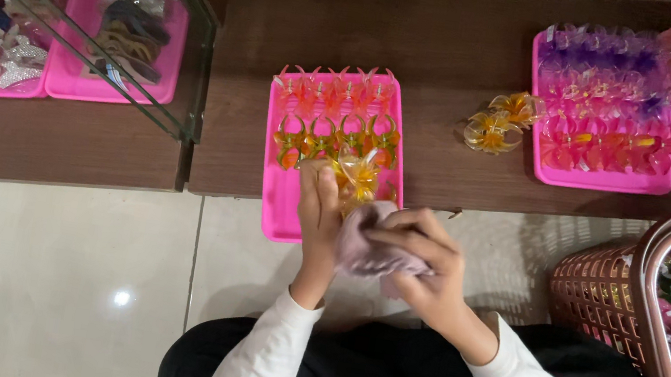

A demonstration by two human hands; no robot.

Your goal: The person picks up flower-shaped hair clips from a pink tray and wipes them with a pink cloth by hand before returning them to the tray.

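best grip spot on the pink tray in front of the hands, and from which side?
Pink tray: probably the near-left rim corner, from the floor side. That end overhangs the shelf edge and is bare, while clips fill the far part and both hands, left hand and right hand, crowd the near-right.

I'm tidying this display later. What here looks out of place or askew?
Two yellow-orange flower clips lie loose on the brown shelf, between the pink trays rather than in one. The middle pink tray also overhangs the shelf's front edge.
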